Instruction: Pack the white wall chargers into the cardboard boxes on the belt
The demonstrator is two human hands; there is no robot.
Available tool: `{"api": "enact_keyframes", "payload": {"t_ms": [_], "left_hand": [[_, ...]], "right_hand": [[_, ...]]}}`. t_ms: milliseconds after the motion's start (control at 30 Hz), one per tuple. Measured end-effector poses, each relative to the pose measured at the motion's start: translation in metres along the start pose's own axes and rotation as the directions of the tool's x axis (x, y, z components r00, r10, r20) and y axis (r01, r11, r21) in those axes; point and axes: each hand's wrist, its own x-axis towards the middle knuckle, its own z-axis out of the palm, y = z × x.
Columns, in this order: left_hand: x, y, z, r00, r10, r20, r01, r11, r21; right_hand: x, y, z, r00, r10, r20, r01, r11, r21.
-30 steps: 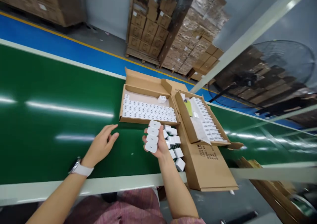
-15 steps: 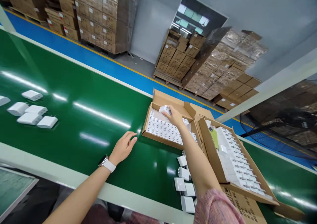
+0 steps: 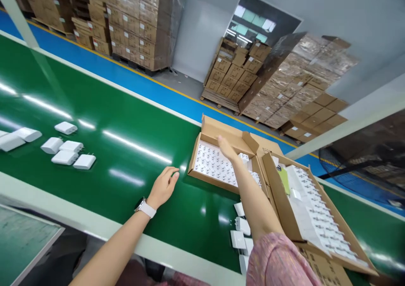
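Note:
My right hand (image 3: 226, 148) is over the left cardboard box (image 3: 210, 183), above rows of white plug chargers (image 3: 209, 161) standing with their prongs up. Its fingers are blurred and mostly hidden, so whether it still touches a charger is unclear. A separate white charger (image 3: 243, 157) sits near that box's right end. My left hand (image 3: 163, 187), with a watch on the wrist, hovers low over the green table (image 3: 133, 159), thumb and fingers apart and holding nothing. Loose white chargers (image 3: 238, 238) lie beside my right forearm.
A second box (image 3: 284, 218) at the right holds more chargers, white paper and a yellow-green piece (image 3: 284, 180). More loose chargers (image 3: 65, 157) lie on the table at left. A pale post (image 3: 348, 121) slants past a fan (image 3: 344, 168). Stacked cartons (image 3: 234, 73) stand beyond the blue floor strip.
My right hand carried a row of chargers from the table edge into the left box, where the back row now looks fuller. My left hand stays open. The view has swung left.

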Motion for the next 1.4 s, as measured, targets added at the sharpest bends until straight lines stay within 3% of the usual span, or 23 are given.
{"api": "enact_keyframes", "payload": {"t_ms": [67, 167, 200, 267, 367, 433, 500, 600, 667, 767, 867, 933, 1033, 1133, 1200, 1300, 1400], "left_hand": [[0.000, 0.001, -0.004, 1.000, -0.006, -0.003, 0.006, 1.000, 0.004], [-0.001, 0.003, -0.006, 0.999, -0.023, 0.035, 0.023, 1.000, 0.007], [-0.002, 0.004, -0.007, 0.998, -0.026, 0.052, 0.025, 1.000, 0.008], [-0.005, 0.005, -0.007, 0.997, -0.022, 0.080, 0.021, 1.000, 0.015], [-0.009, 0.005, -0.007, 0.993, -0.004, 0.117, 0.000, 0.999, 0.035], [-0.011, 0.004, -0.006, 0.990, 0.010, 0.139, -0.019, 0.998, 0.067], [-0.012, 0.004, -0.003, 0.990, 0.028, 0.138, -0.045, 0.991, 0.126], [-0.012, 0.005, -0.002, 0.995, 0.045, 0.087, -0.068, 0.957, 0.283], [-0.010, 0.005, -0.010, 1.000, 0.002, 0.024, -0.013, 0.896, 0.444], [-0.006, 0.003, -0.041, 0.974, -0.123, -0.189, 0.218, 0.724, 0.655], [-0.009, -0.002, -0.082, 0.889, -0.232, -0.395, 0.455, 0.545, 0.704], [-0.013, -0.008, -0.107, 0.861, -0.285, -0.422, 0.509, 0.482, 0.713], [-0.018, -0.020, -0.134, 0.869, -0.287, -0.402, 0.494, 0.461, 0.738], [-0.017, -0.030, -0.146, 0.899, -0.270, -0.345, 0.437, 0.496, 0.750], [-0.016, -0.029, -0.141, 0.943, -0.262, -0.205, 0.327, 0.614, 0.718], [-0.020, -0.016, -0.111, 0.978, -0.202, 0.044, 0.160, 0.873, 0.460], [-0.034, 0.007, -0.065, 0.959, -0.085, 0.272, 0.052, 0.991, 0.125]], "right_hand": [[-0.036, 0.016, -0.017, 0.977, 0.074, -0.202, -0.080, 0.997, -0.022], [-0.118, 0.045, -0.020, 0.866, 0.172, -0.470, -0.278, 0.946, -0.166], [-0.148, 0.054, -0.014, 0.853, 0.185, -0.488, -0.334, 0.912, -0.238], [-0.203, 0.067, 0.008, 0.877, 0.221, -0.426, -0.388, 0.850, -0.356], [-0.252, 0.072, 0.045, 0.897, 0.250, -0.364, -0.408, 0.785, -0.467], [-0.260, 0.068, 0.059, 0.891, 0.236, -0.387, -0.412, 0.779, -0.473], [-0.258, 0.060, 0.065, 0.893, 0.200, -0.403, -0.370, 0.836, -0.405], [-0.252, 0.044, 0.074, 0.935, 0.096, -0.341, -0.155, 0.976, -0.152], [-0.254, 0.030, 0.091, 0.949, 0.037, -0.313, -0.025, 0.999, 0.044], [-0.268, 0.005, 0.129, 0.948, 0.035, -0.317, 0.036, 0.977, 0.212], [-0.283, -0.019, 0.158, 0.955, -0.016, -0.295, 0.084, 0.972, 0.218], [-0.290, -0.029, 0.162, 0.963, -0.107, -0.249, 0.141, 0.983, 0.122], [-0.298, -0.022, 0.144, 0.964, -0.204, -0.171, 0.189, 0.977, -0.098], [-0.316, 0.007, 0.118, 0.977, -0.125, -0.173, 0.064, 0.945, -0.322], [-0.331, 0.027, 0.106, 0.980, -0.037, -0.197, -0.048, 0.910, -0.411], [-0.344, 0.042, 0.101, 0.975, 0.027, -0.222, -0.115, 0.913, -0.392], [-0.340, 0.035, 0.103, 0.972, 0.072, -0.223, -0.109, 0.981, -0.159]]}}
